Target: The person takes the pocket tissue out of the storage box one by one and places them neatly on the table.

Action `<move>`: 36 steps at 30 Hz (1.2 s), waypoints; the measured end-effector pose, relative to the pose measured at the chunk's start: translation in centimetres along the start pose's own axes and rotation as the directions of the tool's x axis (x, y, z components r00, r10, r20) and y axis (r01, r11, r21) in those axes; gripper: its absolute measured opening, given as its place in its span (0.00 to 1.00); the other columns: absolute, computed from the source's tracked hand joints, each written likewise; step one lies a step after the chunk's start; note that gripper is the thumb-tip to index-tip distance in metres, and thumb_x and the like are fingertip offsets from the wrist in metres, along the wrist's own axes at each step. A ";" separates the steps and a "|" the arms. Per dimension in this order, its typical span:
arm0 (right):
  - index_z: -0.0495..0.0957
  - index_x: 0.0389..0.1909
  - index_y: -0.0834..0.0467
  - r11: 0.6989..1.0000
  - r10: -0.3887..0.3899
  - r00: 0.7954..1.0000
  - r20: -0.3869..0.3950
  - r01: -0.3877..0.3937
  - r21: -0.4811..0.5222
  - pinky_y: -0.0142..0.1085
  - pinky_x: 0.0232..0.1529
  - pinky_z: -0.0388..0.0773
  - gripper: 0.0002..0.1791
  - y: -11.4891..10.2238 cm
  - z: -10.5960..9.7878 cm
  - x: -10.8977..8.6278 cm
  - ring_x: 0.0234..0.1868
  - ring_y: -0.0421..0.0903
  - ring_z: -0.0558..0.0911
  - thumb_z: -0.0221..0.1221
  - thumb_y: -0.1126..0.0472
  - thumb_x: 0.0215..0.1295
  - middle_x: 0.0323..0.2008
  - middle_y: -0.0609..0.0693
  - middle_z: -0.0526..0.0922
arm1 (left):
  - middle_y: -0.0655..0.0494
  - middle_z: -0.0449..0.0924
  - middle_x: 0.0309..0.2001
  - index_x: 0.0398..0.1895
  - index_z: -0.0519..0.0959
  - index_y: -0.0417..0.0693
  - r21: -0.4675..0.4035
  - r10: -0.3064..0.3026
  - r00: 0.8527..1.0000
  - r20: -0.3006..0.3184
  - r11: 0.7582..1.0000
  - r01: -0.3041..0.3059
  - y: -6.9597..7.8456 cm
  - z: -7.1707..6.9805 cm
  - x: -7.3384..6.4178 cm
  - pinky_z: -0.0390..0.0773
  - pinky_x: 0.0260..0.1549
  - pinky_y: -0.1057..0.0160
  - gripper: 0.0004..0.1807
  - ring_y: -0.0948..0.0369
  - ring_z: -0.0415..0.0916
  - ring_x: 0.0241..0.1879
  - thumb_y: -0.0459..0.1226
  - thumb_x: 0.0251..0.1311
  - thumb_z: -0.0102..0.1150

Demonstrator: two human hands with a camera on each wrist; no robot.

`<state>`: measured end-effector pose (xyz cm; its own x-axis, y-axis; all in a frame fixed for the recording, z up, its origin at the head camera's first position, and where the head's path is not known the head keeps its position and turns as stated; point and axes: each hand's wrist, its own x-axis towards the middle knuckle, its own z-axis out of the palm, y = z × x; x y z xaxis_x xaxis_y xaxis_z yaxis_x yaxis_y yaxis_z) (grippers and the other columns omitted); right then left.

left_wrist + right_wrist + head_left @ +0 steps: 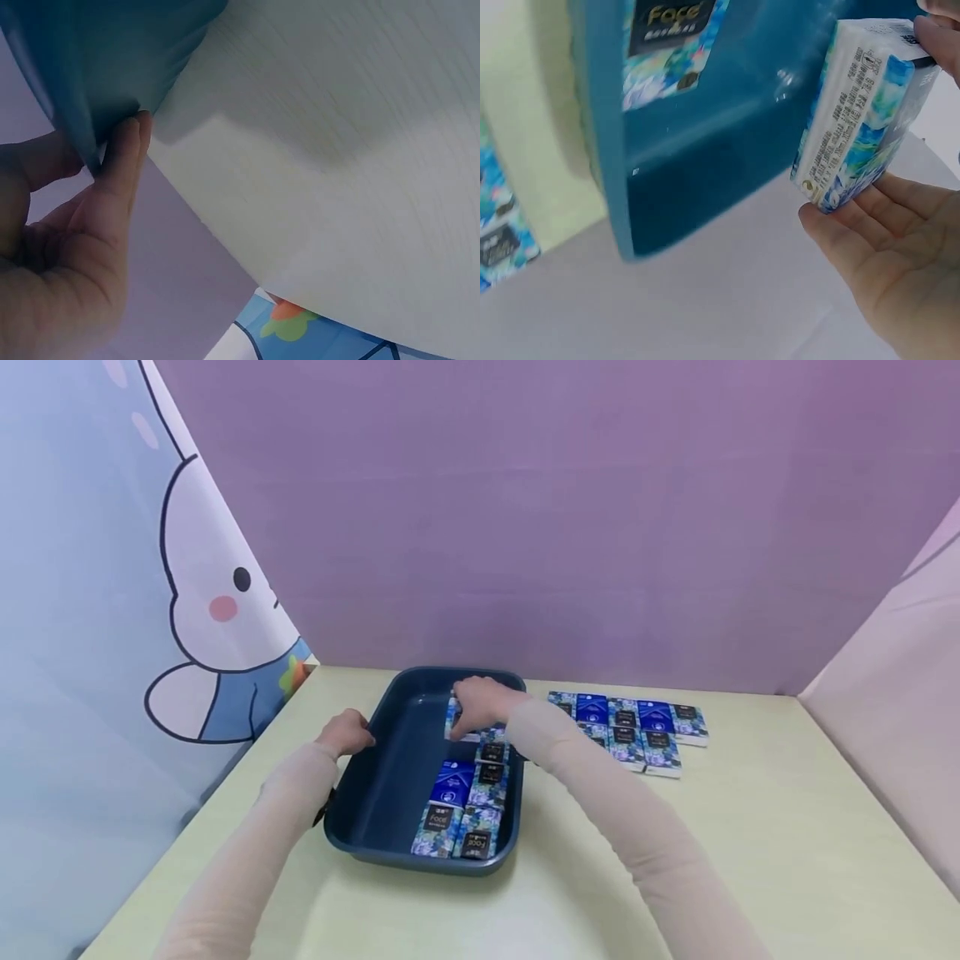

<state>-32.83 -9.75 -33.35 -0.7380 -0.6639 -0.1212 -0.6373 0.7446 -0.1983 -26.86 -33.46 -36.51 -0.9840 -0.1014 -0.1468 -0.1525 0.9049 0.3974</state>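
Observation:
A dark blue plastic basin stands on the table. My left hand pinches its left rim between thumb and fingers, as the left wrist view shows close up. Over the basin's far right part, my right hand holds a tissue packet with a blue floral print, thumb and fingertips at opposite ends. Along the basin's right side lie several tissue packets; among them are a plain deep-blue one and a floral one with a black label. The right forearm partly covers the far ones.
To the right of the basin, several more tissue packets lie in two rows on the pale table. A purple curtain hangs behind the table. At the left is a light-blue cloth with a cartoon figure.

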 end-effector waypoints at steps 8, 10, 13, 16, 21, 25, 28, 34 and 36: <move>0.59 0.66 0.58 0.996 0.021 1.000 0.000 -0.021 -0.083 0.43 0.60 0.67 0.46 1.7 -1.5 -2.1 0.61 0.50 0.68 0.62 0.39 0.50 0.62 0.53 0.68 | 0.45 0.77 0.27 0.34 0.78 0.29 0.009 0.034 0.999 0.009 0.999 -0.034 0.3 -0.5 -0.7 0.72 0.30 0.57 0.12 0.54 0.69 0.27 0.33 0.53 0.56; 0.58 0.67 0.59 0.996 0.025 1.000 -0.001 -0.025 -0.080 0.44 0.63 0.64 0.47 2.0 -1.7 -2.6 0.64 0.51 0.65 0.62 0.39 0.50 0.64 0.54 0.65 | 0.43 0.78 0.29 0.35 0.78 0.28 0.015 0.039 0.999 0.011 0.999 -0.039 0.1 -0.7 -0.7 0.73 0.32 0.56 0.13 0.53 0.71 0.28 0.34 0.52 0.56; 0.57 0.67 0.60 0.997 0.025 1.000 -0.001 -0.025 -0.075 0.45 0.64 0.61 0.48 2.7 -1.8 -3.3 0.65 0.52 0.63 0.62 0.39 0.50 0.65 0.55 0.63 | 0.36 0.79 0.37 0.40 0.76 0.25 0.009 0.043 0.999 0.031 0.999 -0.044 0.0 -0.9 -0.8 0.76 0.36 0.53 0.17 0.50 0.75 0.33 0.34 0.53 0.56; 0.55 0.68 0.60 0.997 0.031 1.000 0.003 -0.031 -0.070 0.46 0.66 0.58 0.49 3.5 -1.9 -4.2 0.67 0.53 0.61 0.62 0.39 0.50 0.66 0.56 0.61 | 0.30 0.76 0.45 0.46 0.73 0.23 -0.012 0.038 0.998 0.058 0.999 -0.037 -0.1 -1.0 -0.8 0.77 0.41 0.51 0.21 0.46 0.78 0.40 0.33 0.53 0.55; 0.54 0.68 0.60 0.997 0.057 0.998 0.015 -0.056 -0.048 0.48 0.66 0.57 0.50 5.1 -1.8 -5.9 0.67 0.54 0.60 0.62 0.39 0.50 0.67 0.56 0.60 | 0.27 0.73 0.48 0.49 0.70 0.21 -0.052 0.037 0.996 0.085 0.998 -0.032 -0.3 -0.8 -0.4 0.76 0.44 0.49 0.22 0.44 0.77 0.43 0.31 0.55 0.53; 0.55 0.68 0.61 0.997 0.071 0.997 0.003 -0.071 -0.028 0.48 0.64 0.61 0.50 6.5 -1.5 -7.2 0.66 0.54 0.62 0.63 0.40 0.49 0.66 0.56 0.62 | 0.28 0.73 0.49 0.51 0.69 0.22 -0.063 0.033 0.995 0.095 0.998 -0.027 -0.7 -0.6 -0.1 0.75 0.46 0.48 0.22 0.44 0.76 0.44 0.32 0.57 0.53; 0.57 0.67 0.62 0.997 0.070 0.997 -0.019 -0.071 -0.021 0.47 0.62 0.64 0.50 7.6 -1.1 -8.3 0.64 0.54 0.65 0.64 0.40 0.48 0.65 0.57 0.64 | 0.27 0.72 0.50 0.52 0.69 0.22 -0.068 0.042 0.993 0.108 0.997 -0.035 -0.9 -0.6 -0.2 0.75 0.46 0.48 0.23 0.44 0.76 0.45 0.33 0.58 0.52; 0.56 0.67 0.63 0.996 0.093 0.996 -0.011 -0.093 0.009 0.48 0.62 0.63 0.48 9.7 -0.9 -10.7 0.65 0.56 0.64 0.64 0.43 0.50 0.65 0.59 0.63 | 0.28 0.73 0.49 0.53 0.69 0.23 -0.105 0.081 0.988 0.132 0.992 -0.068 -1.7 -0.8 -0.3 0.76 0.44 0.49 0.23 0.46 0.77 0.42 0.35 0.59 0.51; 0.56 0.67 0.64 0.994 0.103 0.995 -0.003 -0.103 0.021 0.49 0.62 0.62 0.48 10.4 -0.8 -11.3 0.65 0.57 0.63 0.64 0.43 0.50 0.65 0.59 0.63 | 0.28 0.74 0.48 0.51 0.70 0.23 -0.101 0.112 0.985 0.129 0.990 -0.099 -2.1 -0.9 -0.2 0.77 0.41 0.50 0.24 0.48 0.78 0.40 0.36 0.58 0.52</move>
<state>-31.27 5.55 -33.27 -0.8001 -0.5836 -0.1384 -0.5534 0.8073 -0.2049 -26.43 -35.68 -36.48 -0.9747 0.0544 -0.2166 -0.0627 0.8642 0.4993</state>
